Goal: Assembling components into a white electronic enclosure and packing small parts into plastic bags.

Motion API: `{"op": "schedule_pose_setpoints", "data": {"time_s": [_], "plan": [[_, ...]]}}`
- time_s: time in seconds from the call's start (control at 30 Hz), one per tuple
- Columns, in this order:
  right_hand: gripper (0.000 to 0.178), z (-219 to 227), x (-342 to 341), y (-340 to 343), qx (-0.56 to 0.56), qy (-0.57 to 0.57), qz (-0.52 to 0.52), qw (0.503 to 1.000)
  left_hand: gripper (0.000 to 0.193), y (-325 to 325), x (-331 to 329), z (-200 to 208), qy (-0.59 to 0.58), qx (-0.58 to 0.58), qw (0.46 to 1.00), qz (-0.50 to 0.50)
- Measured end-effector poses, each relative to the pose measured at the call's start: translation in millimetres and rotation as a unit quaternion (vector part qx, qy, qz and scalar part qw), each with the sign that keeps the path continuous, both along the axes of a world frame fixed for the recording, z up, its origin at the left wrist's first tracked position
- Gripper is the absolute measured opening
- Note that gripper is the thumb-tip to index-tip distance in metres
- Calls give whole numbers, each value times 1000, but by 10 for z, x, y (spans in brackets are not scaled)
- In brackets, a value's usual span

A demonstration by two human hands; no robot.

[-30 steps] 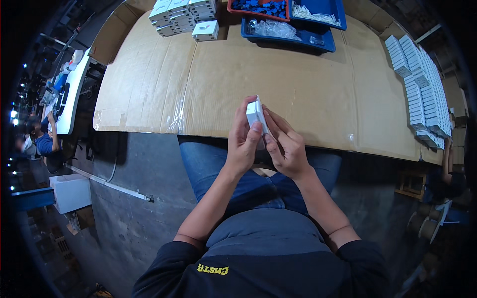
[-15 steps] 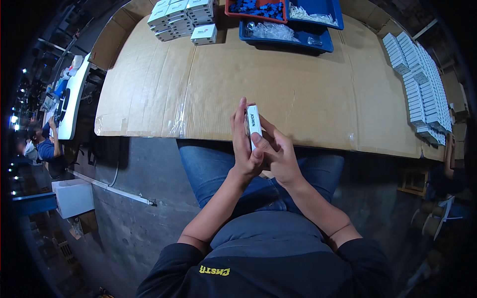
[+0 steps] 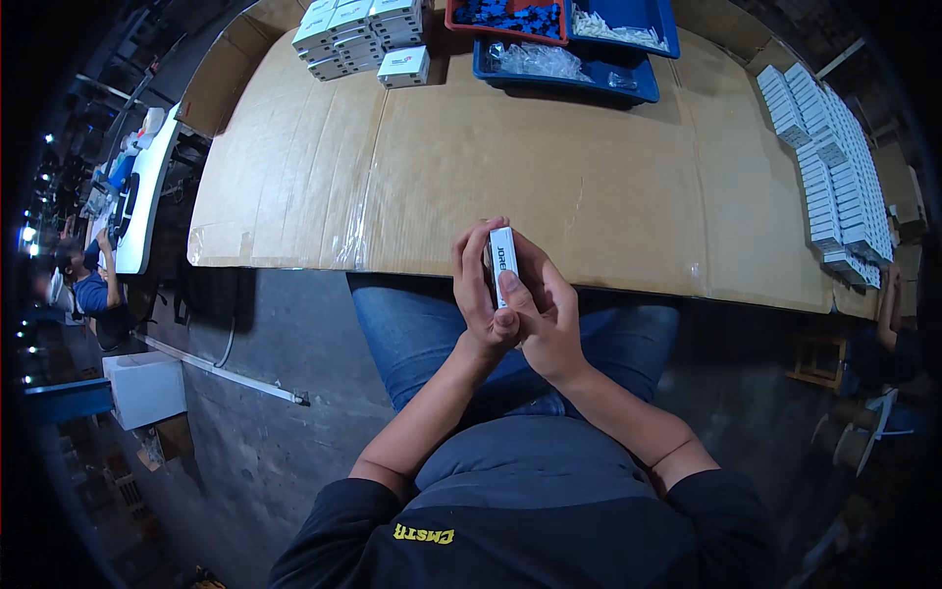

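Note:
A small white box [image 3: 501,253] with dark print on its narrow side is held between both my hands, just off the table's near edge. My left hand [image 3: 476,285] wraps its left side, fingers curled over the far end. On the right side my right hand [image 3: 551,314] grips it, the thumb lying on the printed face. Palms and fingers hide the box's broad sides and lower end.
The cardboard-covered table [image 3: 471,177] carries stacked white boxes [image 3: 343,39] at back left and rows of small white boxes [image 3: 834,177] at right. Behind stand a red tray [image 3: 505,37] of blue parts and blue trays [image 3: 569,93]. A person [image 3: 93,285] sits far left.
Both hands have drawn slightly down toward me with the box. The left fingers, straighter before, are now bent around its far end.

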State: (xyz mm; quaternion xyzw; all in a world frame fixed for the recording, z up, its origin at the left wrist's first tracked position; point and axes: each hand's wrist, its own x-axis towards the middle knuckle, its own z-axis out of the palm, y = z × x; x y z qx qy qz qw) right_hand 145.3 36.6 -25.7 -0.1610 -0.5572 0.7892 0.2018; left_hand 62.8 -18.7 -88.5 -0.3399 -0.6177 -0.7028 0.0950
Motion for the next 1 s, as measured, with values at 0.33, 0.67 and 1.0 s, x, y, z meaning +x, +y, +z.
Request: {"op": "schedule_pose_setpoints", "data": {"time_s": [0.33, 0.67, 1.0], "plan": [[55, 3, 115, -23, 28, 14, 16, 999, 98, -65, 39, 99, 42, -30, 999, 4], [53, -36, 149, -28, 88, 1, 2, 996, 91, -37, 66, 164, 68, -27, 997, 24], [53, 31, 110, -16, 71, -17, -2, 997, 95, -22, 59, 107, 51, -43, 998, 10]]}}
